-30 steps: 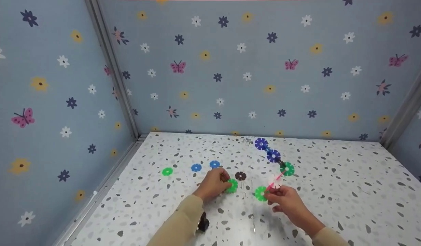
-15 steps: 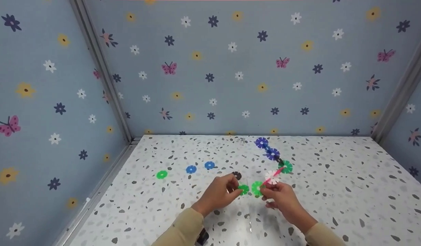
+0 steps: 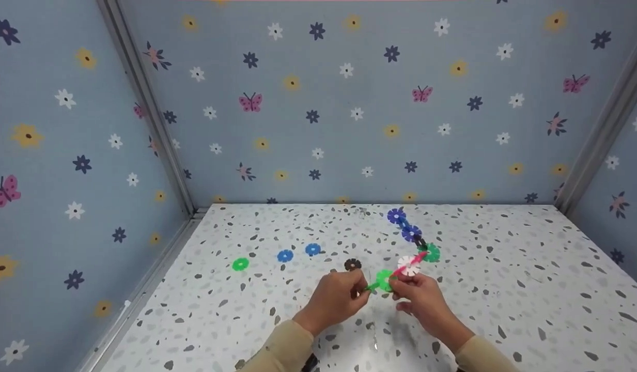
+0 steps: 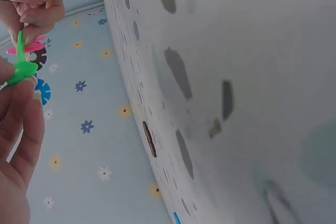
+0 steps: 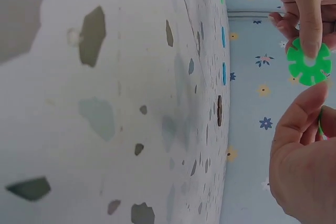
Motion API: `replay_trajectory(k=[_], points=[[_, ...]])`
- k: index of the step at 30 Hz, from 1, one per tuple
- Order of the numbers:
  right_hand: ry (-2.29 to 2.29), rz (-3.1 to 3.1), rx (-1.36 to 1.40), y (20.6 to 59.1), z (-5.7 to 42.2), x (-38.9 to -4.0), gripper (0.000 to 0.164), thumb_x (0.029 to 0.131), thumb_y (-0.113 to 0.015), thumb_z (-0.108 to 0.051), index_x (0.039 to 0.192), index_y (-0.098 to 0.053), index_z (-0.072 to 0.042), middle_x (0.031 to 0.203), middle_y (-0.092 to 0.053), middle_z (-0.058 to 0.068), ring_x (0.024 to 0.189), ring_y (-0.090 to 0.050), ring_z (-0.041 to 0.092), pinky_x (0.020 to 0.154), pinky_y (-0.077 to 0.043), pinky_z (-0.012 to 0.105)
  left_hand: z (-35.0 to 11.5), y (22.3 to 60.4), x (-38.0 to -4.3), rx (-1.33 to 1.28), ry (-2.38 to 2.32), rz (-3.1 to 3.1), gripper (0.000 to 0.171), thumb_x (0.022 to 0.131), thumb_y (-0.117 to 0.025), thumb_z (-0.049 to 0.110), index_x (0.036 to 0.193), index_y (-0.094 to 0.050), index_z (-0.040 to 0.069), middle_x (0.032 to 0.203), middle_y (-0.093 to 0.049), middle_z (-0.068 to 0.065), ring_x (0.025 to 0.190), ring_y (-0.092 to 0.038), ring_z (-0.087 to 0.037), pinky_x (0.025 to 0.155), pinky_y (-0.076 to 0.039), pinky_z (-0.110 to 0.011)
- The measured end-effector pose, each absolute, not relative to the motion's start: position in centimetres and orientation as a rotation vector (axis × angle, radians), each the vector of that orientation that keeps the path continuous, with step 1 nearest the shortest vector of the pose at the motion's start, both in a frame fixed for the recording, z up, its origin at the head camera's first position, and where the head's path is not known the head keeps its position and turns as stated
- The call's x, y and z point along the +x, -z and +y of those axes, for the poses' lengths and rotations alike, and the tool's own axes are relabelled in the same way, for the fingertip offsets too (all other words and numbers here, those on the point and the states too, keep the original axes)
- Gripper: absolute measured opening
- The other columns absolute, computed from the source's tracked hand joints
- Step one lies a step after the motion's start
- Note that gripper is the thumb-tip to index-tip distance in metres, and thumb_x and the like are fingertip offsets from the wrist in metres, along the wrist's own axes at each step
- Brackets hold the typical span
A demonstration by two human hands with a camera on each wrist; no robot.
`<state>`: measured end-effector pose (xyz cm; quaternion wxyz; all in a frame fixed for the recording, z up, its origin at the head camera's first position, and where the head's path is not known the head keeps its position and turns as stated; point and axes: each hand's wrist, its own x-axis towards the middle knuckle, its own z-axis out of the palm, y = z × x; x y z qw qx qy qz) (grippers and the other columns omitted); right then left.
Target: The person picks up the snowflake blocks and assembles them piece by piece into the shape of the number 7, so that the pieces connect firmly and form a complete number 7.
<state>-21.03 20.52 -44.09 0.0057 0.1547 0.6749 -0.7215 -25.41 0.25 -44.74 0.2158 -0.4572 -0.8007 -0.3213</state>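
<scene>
left hand point(image 3: 335, 300) fingers pinch a small green disc point(image 3: 372, 285), half hidden | right hand point(image 3: 419, 297) fingers pinch chain's green disc point(image 3: 384, 280), touching it above the surface point(image 3: 504, 289) | chain point(image 3: 411, 243) runs back, far discs blurred | loose discs point(image 3: 297, 253) left

Green disc point(image 3: 383, 279); speckled white table point(image 3: 504, 289); blue floral walls point(image 3: 349, 103).

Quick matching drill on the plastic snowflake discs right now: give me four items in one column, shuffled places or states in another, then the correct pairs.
Items:
1. Dark brown snowflake disc
2. Lone green snowflake disc
3. Left hand
4. Purple snowflake disc

Places or states:
A. Far end of the joined chain
B. Leftmost loose piece on the speckled tabletop
C. Pinches a green disc edge-on
D. Loose, just beyond the hands

Pairs: 1-D, 2-B, 3-C, 4-A
</scene>
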Motion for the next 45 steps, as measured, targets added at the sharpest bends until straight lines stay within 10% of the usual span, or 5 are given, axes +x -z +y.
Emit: replay_trajectory(k=[45], points=[[2.294,1.969,0.13,41.6,21.6,-20.3,0.015,0.092,-0.06,0.002,0.081,-0.053,-0.005,0.07,-0.052,0.003,0.055,-0.033,0.01,0.05,-0.029,0.022,2.2,44.5,-24.3,-1.265,1.088,-2.099,0.016,0.086,-0.074,-0.001,0.083,-0.059,0.006,0.07,-0.061,-0.001,0.06,-0.051,-0.001,0.055,-0.041,-0.007]])
